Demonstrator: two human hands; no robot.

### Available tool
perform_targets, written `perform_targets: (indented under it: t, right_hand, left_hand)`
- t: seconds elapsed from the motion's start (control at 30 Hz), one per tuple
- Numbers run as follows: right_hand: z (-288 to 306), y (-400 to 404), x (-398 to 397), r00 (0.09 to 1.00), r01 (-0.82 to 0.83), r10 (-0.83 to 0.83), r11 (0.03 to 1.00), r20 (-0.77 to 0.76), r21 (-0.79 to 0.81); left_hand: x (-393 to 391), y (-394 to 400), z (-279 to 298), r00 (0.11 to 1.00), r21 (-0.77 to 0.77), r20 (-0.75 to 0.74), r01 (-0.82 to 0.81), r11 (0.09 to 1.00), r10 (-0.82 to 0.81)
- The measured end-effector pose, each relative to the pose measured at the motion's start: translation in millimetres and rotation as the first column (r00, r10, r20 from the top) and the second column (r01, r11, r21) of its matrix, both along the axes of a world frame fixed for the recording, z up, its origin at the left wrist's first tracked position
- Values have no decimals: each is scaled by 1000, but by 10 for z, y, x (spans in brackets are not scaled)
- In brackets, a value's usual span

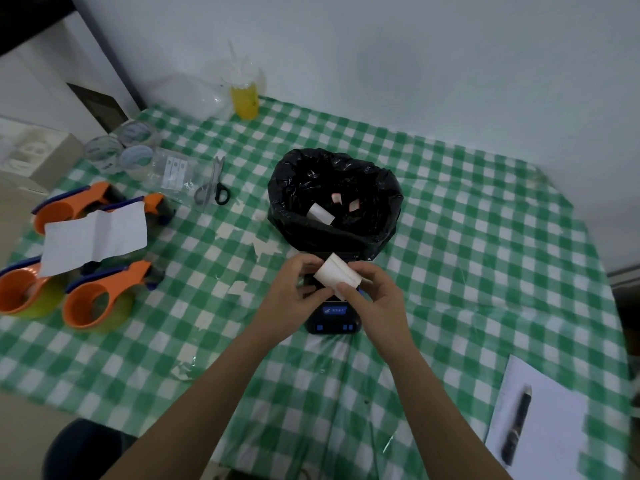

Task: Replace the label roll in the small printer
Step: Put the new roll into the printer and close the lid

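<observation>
We hold the white label roll [335, 274] between both hands, just above the small black printer [333, 315]. Our left hand [298, 295] closes on its left end, fingers curled around the near side, and our right hand [372, 301] pinches its right end, the thumb pressed on the loose paper edge at the front. The roll hides most of the printer's top, so we cannot tell whether the lid is open; only the blue-lit front panel shows below our hands.

Directly behind the printer stands a bin lined with a black bag [334, 199], holding a white roll core and small scraps. Left of us lie scissors [214, 183], a clear packet [175, 174], three rolls of clear tape [119, 150], and orange tape dispensers [97, 299] with a sheet of paper [95, 237] on top. A pen [517, 424] rests on a notepad [554, 403] at the right edge of the checked tablecloth [467, 237].

The roll's long axis runs left to right, tilted slightly, its left end turned toward us.
</observation>
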State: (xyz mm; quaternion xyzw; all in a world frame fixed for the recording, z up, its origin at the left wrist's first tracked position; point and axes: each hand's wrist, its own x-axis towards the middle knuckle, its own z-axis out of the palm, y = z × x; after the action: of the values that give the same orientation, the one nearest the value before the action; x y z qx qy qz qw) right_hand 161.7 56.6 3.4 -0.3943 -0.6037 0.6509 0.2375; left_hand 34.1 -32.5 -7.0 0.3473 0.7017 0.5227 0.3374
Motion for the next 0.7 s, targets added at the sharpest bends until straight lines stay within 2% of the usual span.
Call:
perform_targets:
  t: [0.1, 0.2, 0.27, 0.33, 0.43, 0.53, 0.63, 0.7]
  right_hand:
    - [15, -27, -89, 996, 86, -84, 986, 23, -142]
    - [52, -37, -136, 997, 66, -58, 985, 55, -156]
    - [89, 49, -70, 1000, -14, 15, 984, 7, -177]
    - [133, 180, 51, 989, -149, 143, 974, -45, -169]
    - [203, 322, 152, 948, -318, 316, 945, 37, 79]
    - [279, 409, 112, 900, -433, 379, 832, 214, 346]
    - [396, 481, 95, 806, -590, 448, 653, 386, 475]
    - [429, 488, 99, 737, -674, 472, 563, 483, 478]
  left_hand:
    - [70, 32, -32, 989, -60, -113, 88, 994, -94]
    - [110, 93, -42, 985, -87, -170, -8, 996, -6]
    - [51, 115, 14, 994, -69, -109, -16, 997, 8]
    - [-65, 116, 100, 998, -66, 7, 65, 996, -64]
    - [-227, 129, 256, 963, -79, 176, 222, 972, -206]
    - [-332, 167, 346, 908, -106, 292, 343, 933, -300]
    - [-422, 187, 399, 825, -92, 414, 458, 884, -384]
    - [-453, 199, 402, 776, -79, 458, 520, 850, -433]
